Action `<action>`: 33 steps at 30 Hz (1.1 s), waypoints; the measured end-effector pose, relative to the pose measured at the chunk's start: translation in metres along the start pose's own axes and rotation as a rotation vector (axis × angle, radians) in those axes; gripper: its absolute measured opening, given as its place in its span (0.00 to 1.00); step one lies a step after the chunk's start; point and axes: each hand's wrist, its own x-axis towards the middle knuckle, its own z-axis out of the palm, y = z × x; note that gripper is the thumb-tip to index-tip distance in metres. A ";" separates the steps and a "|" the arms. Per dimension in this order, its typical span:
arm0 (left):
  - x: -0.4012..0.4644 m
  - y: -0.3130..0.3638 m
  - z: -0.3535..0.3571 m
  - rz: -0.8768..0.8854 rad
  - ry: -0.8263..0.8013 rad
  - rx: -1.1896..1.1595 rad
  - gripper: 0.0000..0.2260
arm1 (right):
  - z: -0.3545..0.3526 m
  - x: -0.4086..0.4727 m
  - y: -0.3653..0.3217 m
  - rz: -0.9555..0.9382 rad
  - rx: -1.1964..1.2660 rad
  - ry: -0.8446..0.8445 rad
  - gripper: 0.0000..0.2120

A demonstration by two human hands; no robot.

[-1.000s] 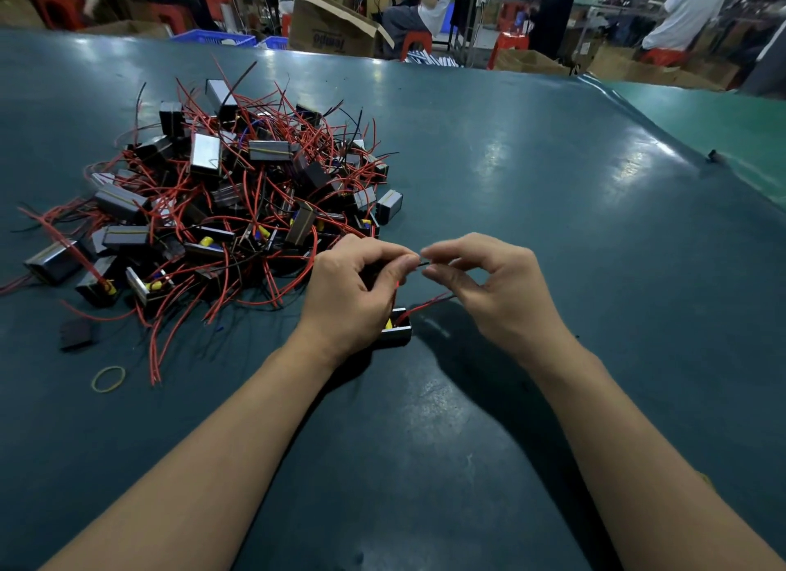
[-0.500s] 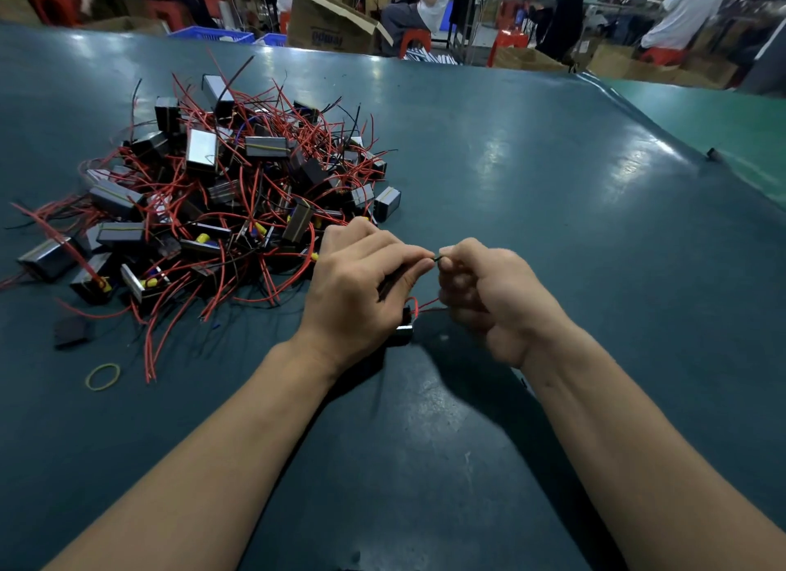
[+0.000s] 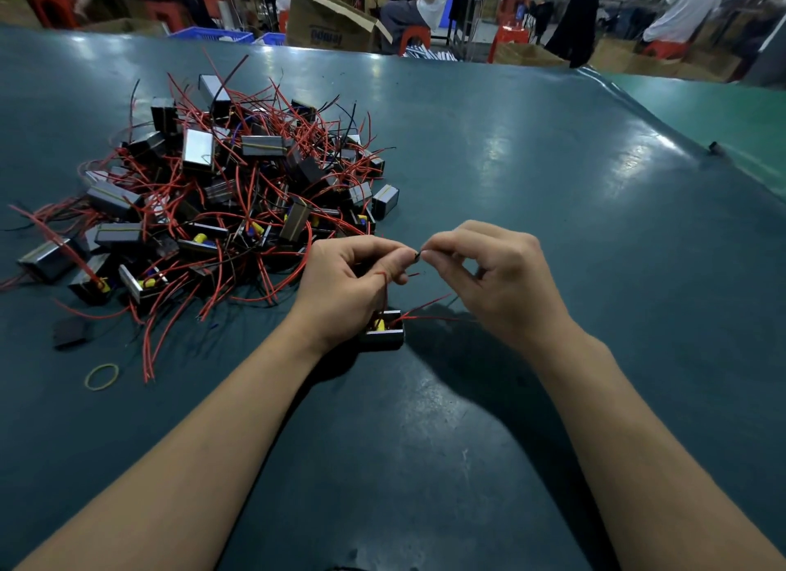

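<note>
A small black box part (image 3: 383, 334) with a yellow piece inside and red wires lies on the dark green table (image 3: 553, 187), just under my left hand. My left hand (image 3: 346, 287) pinches a red wire that rises from the box, its fingers curled over it. My right hand (image 3: 499, 281) pinches the dark tip of a wire (image 3: 417, 253) between thumb and forefinger, right at the left fingertips. Two loose red wire ends (image 3: 425, 308) stick out of the box toward the right.
A big tangled pile of the same black and silver boxes with red wires (image 3: 221, 196) lies at the left. A yellowish rubber band (image 3: 102, 376) and a flat black piece (image 3: 70, 332) lie near the pile's front. Cardboard boxes and seated people are beyond the far edge.
My right hand has opened out from a tight fist-like curl and lifted slightly, still pinching the wire tip. The box has come more into sight below my left hand.
</note>
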 end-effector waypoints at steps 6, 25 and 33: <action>-0.003 0.000 0.003 0.087 -0.011 0.061 0.03 | 0.006 0.001 -0.011 0.442 0.176 -0.071 0.11; 0.002 -0.001 -0.003 -0.109 0.093 -0.185 0.04 | 0.038 0.010 0.005 0.527 -0.062 -0.398 0.17; 0.003 0.002 -0.004 -0.160 0.089 -0.238 0.03 | 0.033 0.009 0.009 0.760 0.345 -0.296 0.07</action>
